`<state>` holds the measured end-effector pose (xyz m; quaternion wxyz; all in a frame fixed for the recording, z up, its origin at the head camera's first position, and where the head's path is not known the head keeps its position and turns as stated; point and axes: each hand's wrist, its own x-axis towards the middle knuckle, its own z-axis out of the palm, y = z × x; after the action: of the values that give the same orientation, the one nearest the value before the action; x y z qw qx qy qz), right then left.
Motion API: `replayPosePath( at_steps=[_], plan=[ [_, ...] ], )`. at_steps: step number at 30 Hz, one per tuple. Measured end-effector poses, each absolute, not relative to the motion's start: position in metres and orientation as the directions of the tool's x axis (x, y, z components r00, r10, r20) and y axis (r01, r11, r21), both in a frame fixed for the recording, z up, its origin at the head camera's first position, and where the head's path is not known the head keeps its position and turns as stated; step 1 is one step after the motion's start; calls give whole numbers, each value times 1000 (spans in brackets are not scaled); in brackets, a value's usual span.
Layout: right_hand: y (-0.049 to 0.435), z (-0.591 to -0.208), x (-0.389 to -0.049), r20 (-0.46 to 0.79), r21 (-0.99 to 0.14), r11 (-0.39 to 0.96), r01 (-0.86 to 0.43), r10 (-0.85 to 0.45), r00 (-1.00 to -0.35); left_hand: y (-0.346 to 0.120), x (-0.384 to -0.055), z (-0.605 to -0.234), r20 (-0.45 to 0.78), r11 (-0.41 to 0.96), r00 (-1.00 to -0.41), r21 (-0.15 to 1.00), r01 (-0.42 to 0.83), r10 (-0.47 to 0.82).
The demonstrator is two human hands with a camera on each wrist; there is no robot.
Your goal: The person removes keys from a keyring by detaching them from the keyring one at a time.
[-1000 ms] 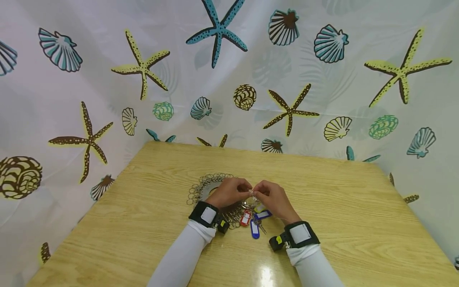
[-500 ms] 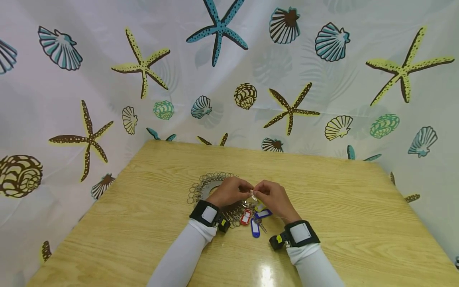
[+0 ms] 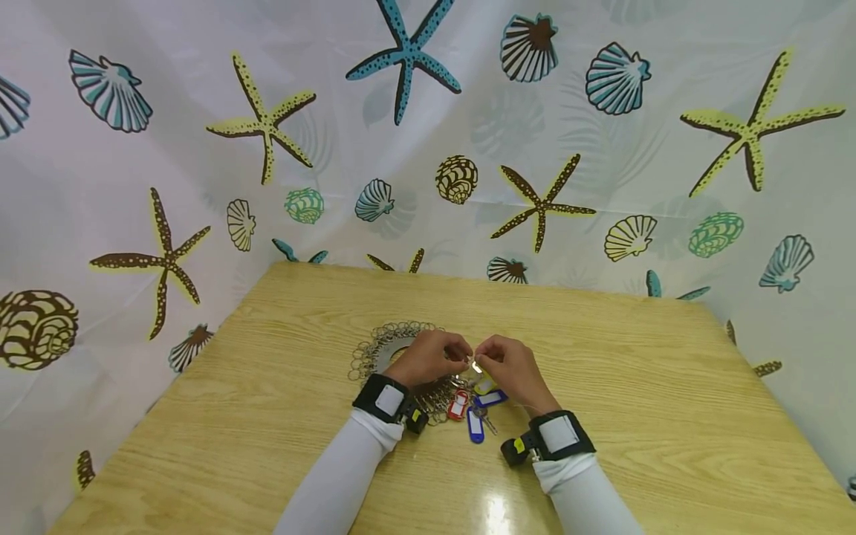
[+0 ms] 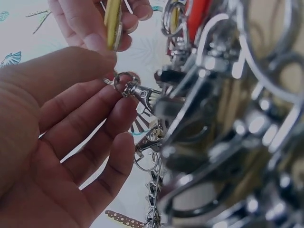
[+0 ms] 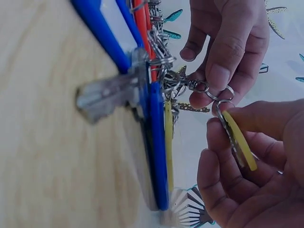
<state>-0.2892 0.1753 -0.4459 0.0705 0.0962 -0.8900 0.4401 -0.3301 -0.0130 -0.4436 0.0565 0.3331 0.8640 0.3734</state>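
In the head view my left hand and right hand meet fingertip to fingertip near the middle of the table. Thumb and finger of the left hand pinch a split ring joined to a metal swivel clasp. My right hand holds a yellow key tag by its ring end, and its ring meets the split ring. A thin metal piece lies along the tag, partly hidden by fingers; I cannot tell whether it is a key. Whether the two rings are linked cannot be made out.
Below the hands lie a red key tag, a blue key tag, another blue tag, a yellow tag and a key. A grey ring plate edged with several clasps and split rings sits under the left hand.
The right fingertips have drawn slightly away from the left ones, and the shiny piece between them has turned. The arms and the tags on the table stay in place.
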Motion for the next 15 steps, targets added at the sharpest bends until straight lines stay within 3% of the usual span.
replayPosePath(
  at_steps=[15],
  plan=[
    [237,-433,-290,102,-720,694,-15,84,-991,-9,-327,-447,133,503,-766,682,531,629]
  ],
)
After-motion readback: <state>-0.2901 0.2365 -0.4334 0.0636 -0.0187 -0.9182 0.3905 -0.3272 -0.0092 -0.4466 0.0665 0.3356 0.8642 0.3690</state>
